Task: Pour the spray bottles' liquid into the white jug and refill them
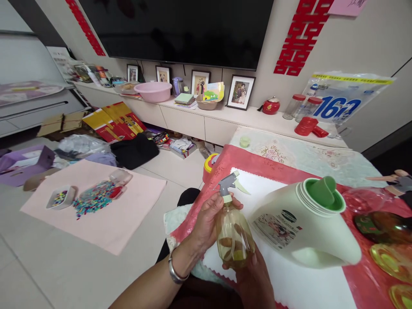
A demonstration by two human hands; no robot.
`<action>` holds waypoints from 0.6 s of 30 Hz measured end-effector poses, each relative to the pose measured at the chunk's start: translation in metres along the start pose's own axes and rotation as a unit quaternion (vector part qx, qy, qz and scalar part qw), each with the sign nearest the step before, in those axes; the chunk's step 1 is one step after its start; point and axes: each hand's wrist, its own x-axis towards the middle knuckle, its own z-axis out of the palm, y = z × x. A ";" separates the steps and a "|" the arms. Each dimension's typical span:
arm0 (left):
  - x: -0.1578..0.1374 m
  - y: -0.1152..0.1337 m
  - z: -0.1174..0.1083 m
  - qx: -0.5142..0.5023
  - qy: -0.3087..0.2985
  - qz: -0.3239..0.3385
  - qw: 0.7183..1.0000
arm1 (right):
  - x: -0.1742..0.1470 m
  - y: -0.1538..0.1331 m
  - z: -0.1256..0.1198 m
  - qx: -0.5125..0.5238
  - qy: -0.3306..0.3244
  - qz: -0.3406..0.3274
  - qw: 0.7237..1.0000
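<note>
A clear yellowish spray bottle [236,240] with a grey trigger head [227,183] stands slightly tilted between my hands, with some liquid low inside. My left hand [209,216], with a silver bangle at its wrist, is closed around the bottle's upper side just below the collar. Under the base, my right hand [254,277] grips the bottle from below; its fingers are partly hidden. Just to the right is a large pale green jug [305,236], uncapped, with a darker green spout [325,191] in its mouth. The jug touches neither hand visibly.
The jug is on a white scalloped mat [270,180] over a red cloth [238,156]. Yellow lids [388,262] and a dark glass jar [380,227] lie at the right. On the floor, a pink sheet [135,201] bears spilled beads [93,199] and a small tub [61,198].
</note>
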 end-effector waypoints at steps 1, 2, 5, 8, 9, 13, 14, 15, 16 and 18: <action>0.000 0.000 -0.001 -0.004 -0.005 0.004 1.000 | 0.000 -0.001 0.000 0.049 -0.009 0.046 0.998; 0.000 0.000 -0.001 -0.006 -0.005 0.011 1.000 | 0.000 -0.003 0.001 0.079 -0.016 0.075 0.994; 0.001 -0.001 -0.002 -0.021 0.018 0.021 0.999 | 0.000 -0.005 0.004 0.039 -0.007 0.065 0.997; -0.002 -0.003 -0.002 -0.023 0.030 0.028 0.999 | 0.001 -0.004 0.005 -0.081 0.032 -0.045 0.995; -0.003 -0.003 -0.003 -0.017 0.027 0.030 0.999 | 0.002 -0.003 0.004 -0.105 0.039 -0.078 0.991; -0.007 -0.001 -0.006 0.010 -0.004 0.029 1.000 | 0.002 0.005 -0.002 -0.111 0.026 -0.121 0.986; -0.007 0.000 -0.006 0.013 -0.013 0.027 0.999 | 0.002 0.006 -0.003 -0.098 0.020 -0.121 0.988; -0.008 0.000 -0.007 0.016 -0.021 0.024 0.999 | 0.002 0.008 -0.004 -0.081 0.016 -0.120 0.989; -0.008 0.001 -0.007 0.017 -0.022 0.019 0.999 | 0.002 0.009 -0.003 -0.064 0.012 -0.118 0.991; -0.011 0.002 -0.005 0.029 -0.004 0.009 1.000 | 0.003 0.010 0.001 -0.044 0.011 -0.120 0.992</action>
